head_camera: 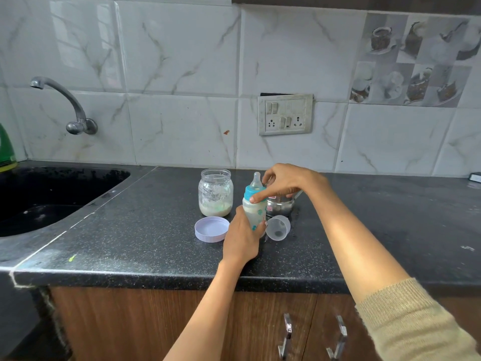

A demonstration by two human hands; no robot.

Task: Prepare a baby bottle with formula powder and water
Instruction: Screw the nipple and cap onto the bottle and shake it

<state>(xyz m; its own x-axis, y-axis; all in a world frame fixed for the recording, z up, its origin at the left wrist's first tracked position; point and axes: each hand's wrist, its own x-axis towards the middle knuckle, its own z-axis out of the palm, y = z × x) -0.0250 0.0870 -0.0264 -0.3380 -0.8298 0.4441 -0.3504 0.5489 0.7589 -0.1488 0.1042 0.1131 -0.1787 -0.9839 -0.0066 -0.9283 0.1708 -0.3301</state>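
The baby bottle (255, 209) stands upright on the black counter (145, 230), filled with milky liquid, its blue collar and teat on top. My left hand (242, 238) grips the bottle's lower body. My right hand (285, 182) is curled over the blue collar, its thumb pressed against the collar's side. An open glass jar (215, 193) with pale formula powder at its bottom stands left of the bottle. Its lilac lid (211, 229) lies upside down in front. The bottle's clear cap (278, 227) lies on its side to the right. A steel vessel (280, 205) sits behind, partly hidden.
A dark sink (52, 196) lies at the left under a wall tap (62, 100). A green bottle (6, 149) stands at the far left edge. A switch and socket plate (285, 114) is on the tiled wall. Cabinet doors with metal handles (286, 337) are below the counter.
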